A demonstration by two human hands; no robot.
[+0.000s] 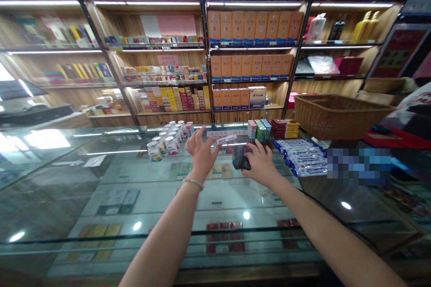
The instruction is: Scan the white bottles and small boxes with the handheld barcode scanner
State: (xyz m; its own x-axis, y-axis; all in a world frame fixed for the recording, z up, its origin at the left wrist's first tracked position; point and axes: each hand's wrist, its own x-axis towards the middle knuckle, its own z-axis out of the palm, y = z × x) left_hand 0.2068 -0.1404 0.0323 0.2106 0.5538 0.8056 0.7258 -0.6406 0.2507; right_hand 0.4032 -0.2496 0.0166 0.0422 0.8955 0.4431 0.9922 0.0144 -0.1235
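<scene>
Over the glass counter [151, 202], my left hand [201, 152] reaches forward with a bracelet at the wrist. A small white tube-shaped packet [227, 139] is pinched at its left end by my left thumb and a finger. My right hand [261, 163] is wrapped round a dark handheld device [238, 158], which looks like a scanner and faces left toward my left hand. White-lidded small jars [171, 143] stand left of my left hand. Beyond my right hand are green-topped tubes [261, 133] and pink-topped tubes [251, 129].
Blue-and-white packets [305, 157] lie right of my right hand. Red-and-yellow packs [285, 128] are stacked behind them, near a wicker basket [340, 114]. Shelves of orange boxes [249, 27] stand beyond the counter. Part of a person's sleeve [415, 98] shows at right.
</scene>
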